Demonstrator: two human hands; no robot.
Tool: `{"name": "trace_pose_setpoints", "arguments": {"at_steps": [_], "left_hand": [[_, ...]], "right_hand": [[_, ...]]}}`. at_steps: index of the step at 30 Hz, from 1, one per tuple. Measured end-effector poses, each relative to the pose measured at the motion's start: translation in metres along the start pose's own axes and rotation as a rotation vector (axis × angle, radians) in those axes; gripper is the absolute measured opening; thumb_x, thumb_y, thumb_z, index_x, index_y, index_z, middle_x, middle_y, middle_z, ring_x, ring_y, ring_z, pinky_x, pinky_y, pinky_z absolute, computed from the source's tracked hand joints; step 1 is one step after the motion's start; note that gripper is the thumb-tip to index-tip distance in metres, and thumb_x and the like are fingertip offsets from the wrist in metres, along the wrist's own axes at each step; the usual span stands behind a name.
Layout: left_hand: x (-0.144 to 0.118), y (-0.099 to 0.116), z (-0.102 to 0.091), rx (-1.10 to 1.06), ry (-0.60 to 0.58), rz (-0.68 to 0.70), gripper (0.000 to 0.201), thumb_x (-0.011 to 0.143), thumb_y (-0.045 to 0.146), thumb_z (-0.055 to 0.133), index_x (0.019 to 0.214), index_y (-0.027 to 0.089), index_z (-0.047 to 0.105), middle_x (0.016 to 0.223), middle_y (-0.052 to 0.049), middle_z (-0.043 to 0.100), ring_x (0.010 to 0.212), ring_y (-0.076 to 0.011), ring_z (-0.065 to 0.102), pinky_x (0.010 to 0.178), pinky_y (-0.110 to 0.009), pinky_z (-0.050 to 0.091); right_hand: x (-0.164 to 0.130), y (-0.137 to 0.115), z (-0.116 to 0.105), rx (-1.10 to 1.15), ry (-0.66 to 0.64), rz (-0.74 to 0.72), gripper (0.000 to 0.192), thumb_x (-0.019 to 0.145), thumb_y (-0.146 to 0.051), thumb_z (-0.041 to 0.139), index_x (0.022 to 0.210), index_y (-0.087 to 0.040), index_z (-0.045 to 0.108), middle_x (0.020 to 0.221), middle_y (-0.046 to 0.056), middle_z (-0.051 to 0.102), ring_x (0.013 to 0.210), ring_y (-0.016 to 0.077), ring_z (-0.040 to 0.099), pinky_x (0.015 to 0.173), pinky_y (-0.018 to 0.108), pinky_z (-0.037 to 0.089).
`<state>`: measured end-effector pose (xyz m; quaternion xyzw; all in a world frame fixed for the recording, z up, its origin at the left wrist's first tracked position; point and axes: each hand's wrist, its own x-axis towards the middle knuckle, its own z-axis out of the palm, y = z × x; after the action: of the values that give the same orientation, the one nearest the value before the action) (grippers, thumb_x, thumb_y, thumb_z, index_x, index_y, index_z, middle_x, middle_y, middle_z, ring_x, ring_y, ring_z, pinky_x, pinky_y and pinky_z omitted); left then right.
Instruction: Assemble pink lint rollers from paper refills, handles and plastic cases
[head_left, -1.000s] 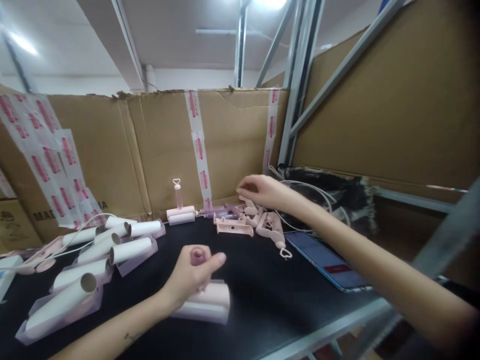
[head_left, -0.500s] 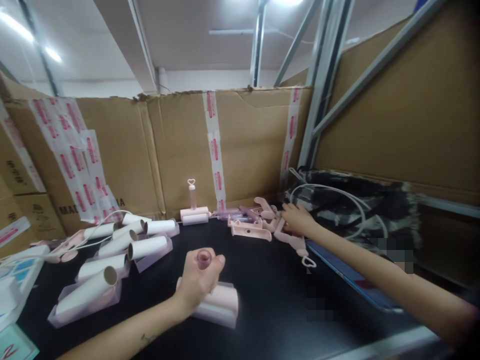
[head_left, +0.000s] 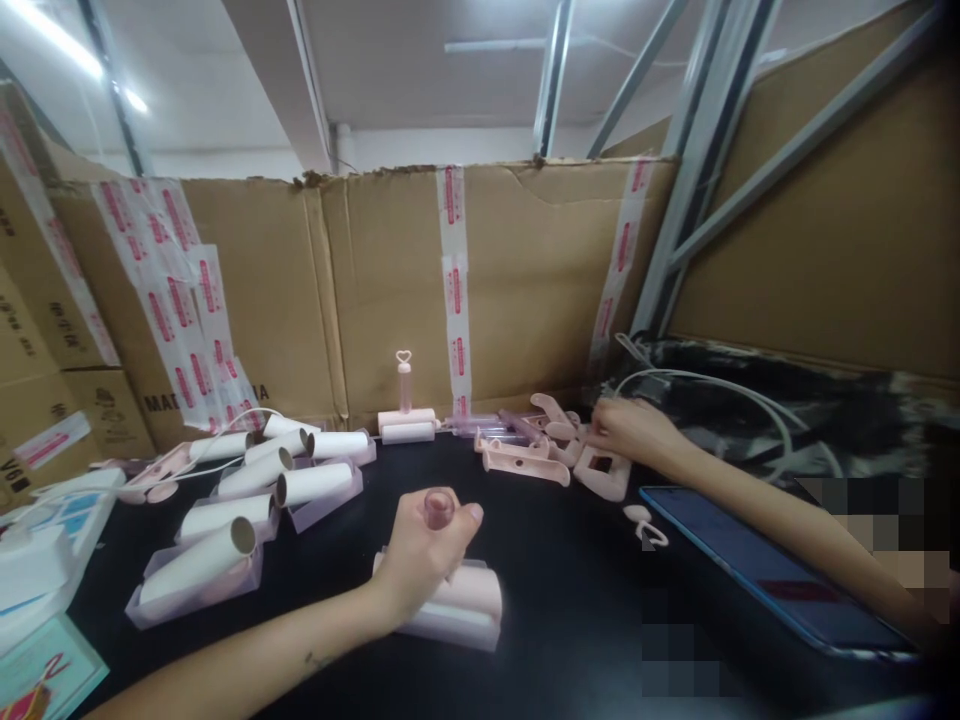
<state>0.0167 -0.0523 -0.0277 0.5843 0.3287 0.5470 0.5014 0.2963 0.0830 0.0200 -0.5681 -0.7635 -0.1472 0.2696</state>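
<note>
My left hand (head_left: 427, 550) is wrapped around a translucent pink tubular handle (head_left: 439, 508), whose open end points up from the fist. Beneath it, a pink and white lint roller (head_left: 469, 595) lies on the black table in a clear cover. At the back right, my right hand (head_left: 637, 432) has its fingers bent down at a pile of pink plastic parts (head_left: 527, 463); what the fingertips pinch is hidden. Just below them sits a pink frame-like part (head_left: 602, 472). A small heart-shaped end piece (head_left: 649, 528) lies nearer me.
Several white paper rolls (head_left: 199, 565) in clear covers lie on the left. An assembled lint roller (head_left: 406, 420) stands at the back against a cardboard wall (head_left: 390, 290). A phone (head_left: 772, 570) lies under my right forearm. White cable (head_left: 750, 400) loops over black plastic at right.
The view has shifted, so everything sits further right. At the pile, the pink part below my right hand has turned and shows a square opening. My left hand keeps its grip on the handle.
</note>
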Motion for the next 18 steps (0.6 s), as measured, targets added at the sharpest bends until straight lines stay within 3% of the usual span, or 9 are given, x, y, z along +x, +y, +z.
{"name": "trace_pose_setpoints", "arguments": {"at_steps": [3,6,8,11,15,18], "left_hand": [[0.002,-0.002,0.0,-0.018,0.005,-0.026,0.046,0.073,0.045,0.062,0.05,0.021,0.031,0.032,0.011,0.029,0.029,-0.0017,0.026,0.033,-0.017,0.021],[0.003,-0.004,0.002,-0.04,0.035,-0.056,0.046,0.07,0.044,0.065,0.05,0.021,0.03,0.032,0.012,0.028,0.028,-0.0017,0.024,0.03,-0.017,0.02],[0.004,-0.005,0.004,-0.016,0.074,-0.076,0.045,0.067,0.043,0.067,0.05,0.021,0.031,0.032,0.012,0.028,0.027,-0.0017,0.024,0.03,-0.017,0.02],[0.005,-0.002,0.004,0.048,0.099,-0.089,0.043,0.062,0.041,0.071,0.051,0.02,0.036,0.034,0.011,0.033,0.028,-0.002,0.028,0.031,-0.018,0.021],[0.003,-0.004,-0.004,-0.052,-0.034,-0.013,0.047,0.057,0.05,0.074,0.053,0.018,0.04,0.036,0.011,0.032,0.032,-0.0011,0.026,0.035,-0.018,0.02],[0.002,-0.009,-0.008,-0.228,-0.122,-0.041,0.059,0.06,0.074,0.055,0.049,0.017,0.042,0.036,0.009,0.03,0.032,-0.0026,0.025,0.034,-0.019,0.019]], "right_hand": [[0.002,-0.037,-0.023,0.183,-0.029,-0.066,0.02,0.086,-0.022,0.038,0.072,-0.016,0.051,0.078,0.01,0.06,0.071,0.0162,0.055,0.066,0.028,0.039],[-0.01,-0.097,-0.04,0.42,-0.056,-0.167,0.025,0.093,-0.03,0.025,0.085,-0.019,0.045,0.086,0.006,0.064,0.075,0.0126,0.058,0.067,0.022,0.042],[-0.023,-0.139,-0.048,0.813,-0.179,-0.326,0.018,0.09,-0.032,0.035,0.082,-0.019,0.044,0.081,0.004,0.065,0.071,0.0131,0.059,0.064,0.023,0.043],[-0.037,-0.182,-0.057,0.805,-0.24,-0.444,0.005,0.078,-0.019,0.05,0.074,-0.019,0.047,0.071,-0.001,0.06,0.066,0.0121,0.054,0.06,0.022,0.04],[-0.037,-0.193,-0.062,0.658,-0.232,-0.486,0.009,0.073,-0.013,0.051,0.068,-0.018,0.047,0.06,-0.005,0.048,0.056,0.0091,0.044,0.053,0.021,0.033],[-0.033,-0.187,-0.058,0.71,-0.28,-0.498,0.009,0.079,-0.018,0.051,0.07,-0.018,0.048,0.063,-0.004,0.05,0.06,0.0098,0.047,0.056,0.021,0.037]]}}
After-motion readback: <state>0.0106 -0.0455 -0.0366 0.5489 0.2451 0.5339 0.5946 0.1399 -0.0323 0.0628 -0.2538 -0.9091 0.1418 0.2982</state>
